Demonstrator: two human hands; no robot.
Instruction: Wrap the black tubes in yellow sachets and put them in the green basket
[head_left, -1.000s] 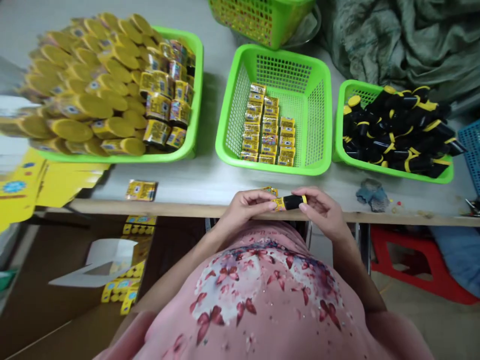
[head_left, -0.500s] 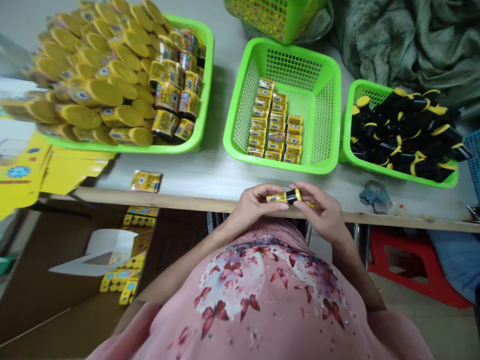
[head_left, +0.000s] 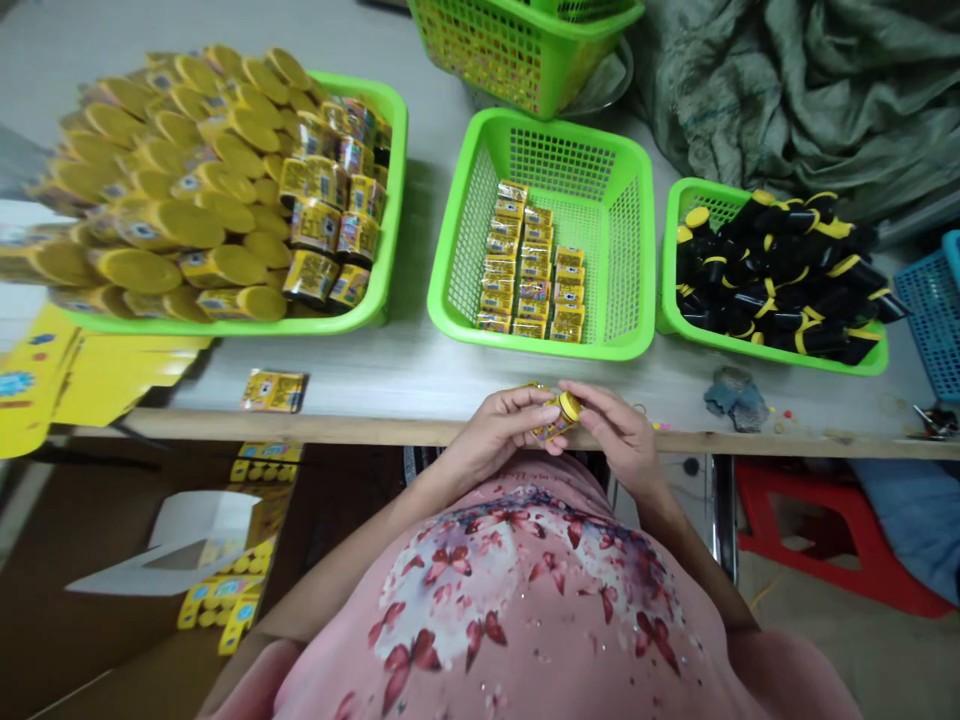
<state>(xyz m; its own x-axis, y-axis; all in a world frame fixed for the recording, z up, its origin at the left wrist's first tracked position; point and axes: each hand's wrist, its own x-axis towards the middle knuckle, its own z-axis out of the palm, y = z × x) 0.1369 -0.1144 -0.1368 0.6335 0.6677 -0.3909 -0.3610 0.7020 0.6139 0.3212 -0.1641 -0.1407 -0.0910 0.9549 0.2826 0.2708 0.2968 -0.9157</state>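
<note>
Over the table's front edge, my left hand point(head_left: 504, 428) is closed around a small bottle point(head_left: 556, 420) wrapped in a shiny gold printed sleeve. Its round yellow cap tilts up to the right. My right hand point(head_left: 619, 432) is at the cap end, its fingertips against the bottle and partly hidden. Another scrap of gold wrapping shows behind my left fingers. Just beyond both hands stands a green basket point(head_left: 646, 250) with rows of gold sleeves point(head_left: 533, 290). To its right, a smaller green basket point(head_left: 667, 290) holds a heap of black bottles point(head_left: 772, 275) with yellow caps.
At left, a green basket point(head_left: 397, 190) is piled with sleeved yellow-capped bottles point(head_left: 161, 225). A flat gold sleeve point(head_left: 274, 390) and a bluish rag point(head_left: 735, 398) lie near the table edge point(head_left: 375, 428). Below are an open carton point(head_left: 90, 560) and a red stool point(head_left: 847, 530).
The bottle's black body, exposed between sleeve and cap before, is now covered by the sleeve. The bottle has turned, cap upward. The view has shifted slightly.
</note>
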